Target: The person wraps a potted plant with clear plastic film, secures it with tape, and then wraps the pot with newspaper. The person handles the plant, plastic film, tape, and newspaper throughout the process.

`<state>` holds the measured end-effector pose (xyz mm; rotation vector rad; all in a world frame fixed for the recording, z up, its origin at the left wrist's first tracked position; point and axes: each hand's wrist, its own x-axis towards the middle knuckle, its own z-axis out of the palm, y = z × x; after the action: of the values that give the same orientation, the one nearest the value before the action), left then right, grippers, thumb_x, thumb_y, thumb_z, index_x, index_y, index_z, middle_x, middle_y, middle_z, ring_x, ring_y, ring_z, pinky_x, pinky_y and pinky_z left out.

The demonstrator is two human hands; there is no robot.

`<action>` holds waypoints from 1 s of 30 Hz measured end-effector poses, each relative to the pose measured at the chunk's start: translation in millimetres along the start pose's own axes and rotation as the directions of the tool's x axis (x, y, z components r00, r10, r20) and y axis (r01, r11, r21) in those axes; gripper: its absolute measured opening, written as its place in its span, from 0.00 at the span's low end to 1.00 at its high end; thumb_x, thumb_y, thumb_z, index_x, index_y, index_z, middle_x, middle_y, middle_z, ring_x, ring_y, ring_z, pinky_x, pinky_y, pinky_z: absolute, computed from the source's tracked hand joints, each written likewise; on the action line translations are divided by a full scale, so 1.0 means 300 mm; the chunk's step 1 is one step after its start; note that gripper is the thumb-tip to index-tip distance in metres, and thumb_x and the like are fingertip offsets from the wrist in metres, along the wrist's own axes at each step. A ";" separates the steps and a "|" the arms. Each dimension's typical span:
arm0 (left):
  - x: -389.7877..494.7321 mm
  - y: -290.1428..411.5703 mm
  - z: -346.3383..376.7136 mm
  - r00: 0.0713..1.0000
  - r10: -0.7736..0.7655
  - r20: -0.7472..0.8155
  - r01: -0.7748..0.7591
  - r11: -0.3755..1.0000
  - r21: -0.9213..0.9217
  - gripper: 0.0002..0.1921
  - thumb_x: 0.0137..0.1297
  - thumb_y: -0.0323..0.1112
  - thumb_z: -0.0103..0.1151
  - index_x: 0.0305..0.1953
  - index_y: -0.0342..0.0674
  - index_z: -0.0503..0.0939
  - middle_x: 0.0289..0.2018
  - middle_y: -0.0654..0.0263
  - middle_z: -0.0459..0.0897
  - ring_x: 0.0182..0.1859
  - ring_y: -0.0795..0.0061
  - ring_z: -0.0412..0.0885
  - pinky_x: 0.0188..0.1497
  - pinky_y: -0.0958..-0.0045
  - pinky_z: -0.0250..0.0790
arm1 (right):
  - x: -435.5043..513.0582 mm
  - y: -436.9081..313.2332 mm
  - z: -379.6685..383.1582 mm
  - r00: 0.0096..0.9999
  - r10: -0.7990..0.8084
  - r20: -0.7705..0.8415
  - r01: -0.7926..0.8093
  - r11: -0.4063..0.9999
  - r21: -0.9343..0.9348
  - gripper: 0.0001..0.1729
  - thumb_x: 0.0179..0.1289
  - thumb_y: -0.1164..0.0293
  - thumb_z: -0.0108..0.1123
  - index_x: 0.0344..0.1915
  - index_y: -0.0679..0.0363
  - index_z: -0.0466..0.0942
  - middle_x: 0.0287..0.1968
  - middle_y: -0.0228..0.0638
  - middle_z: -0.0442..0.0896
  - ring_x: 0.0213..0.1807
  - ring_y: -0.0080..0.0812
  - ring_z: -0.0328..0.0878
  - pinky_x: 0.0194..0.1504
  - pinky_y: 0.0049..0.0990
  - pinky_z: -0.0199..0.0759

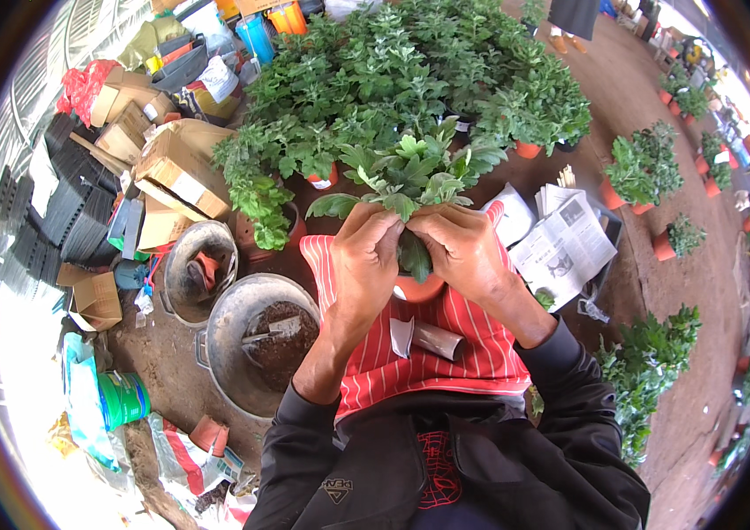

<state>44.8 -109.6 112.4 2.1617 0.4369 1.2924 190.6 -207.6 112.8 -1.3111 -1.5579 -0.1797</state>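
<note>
A leafy potted plant [421, 172], probably a chrysanthemum, stands upright before me in a terracotta-coloured pot [419, 289]. My left hand [367, 255] and my right hand [460, 245] meet among its lower leaves, thumbs and fingertips pinched together at the foliage. What exactly lies between the fingertips is partly hidden by the hands. A red-and-white striped cloth [468, 318] covers my lap, and the pot is at its far part. On the cloth lie a grey-brown tube [438, 340] and a small pale curled piece [401, 336], side by side.
Beyond the pot is a dense group of potted plants [375, 73]. At left stand a grey tub of soil [226, 344] holding a trowel [282, 329], another tub [173, 285] and cardboard boxes [183, 172]. Newspapers [567, 245] lie at right. A person's shoes [567, 43] show farther off.
</note>
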 end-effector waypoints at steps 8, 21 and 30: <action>0.003 0.000 -0.011 0.996 0.082 0.039 -0.088 0.982 0.165 0.11 0.64 0.15 0.65 0.45 0.34 0.85 0.40 0.56 0.84 0.39 0.49 0.86 0.38 0.58 0.79 | 0.011 -0.001 -0.009 1.000 0.013 0.007 -0.013 1.000 0.027 0.16 0.53 0.81 0.75 0.43 0.61 0.83 0.39 0.43 0.88 0.39 0.52 0.88 0.39 0.42 0.83; -0.030 -0.023 0.003 0.977 0.212 0.022 -0.210 0.945 0.252 0.14 0.57 0.15 0.66 0.45 0.36 0.83 0.42 0.57 0.82 0.38 0.50 0.86 0.38 0.55 0.79 | 0.039 -0.031 -0.008 0.854 0.513 0.083 -0.514 0.808 0.289 0.05 0.67 0.86 0.70 0.41 0.69 0.86 0.35 0.33 0.90 0.37 0.20 0.85 0.40 0.25 0.79; -0.041 -0.062 0.003 0.932 0.361 0.023 -0.355 0.901 0.249 0.19 0.55 0.12 0.64 0.48 0.34 0.88 0.45 0.59 0.86 0.41 0.55 0.87 0.41 0.61 0.80 | 0.042 -0.024 -0.022 0.736 0.649 0.193 -0.658 0.620 0.427 0.05 0.66 0.85 0.72 0.42 0.73 0.89 0.36 0.33 0.92 0.37 0.17 0.85 0.40 0.21 0.81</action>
<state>39.8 -102.2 91.9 2.5288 0.2233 1.5286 190.7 -206.9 128.9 -1.3861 -0.9407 0.6529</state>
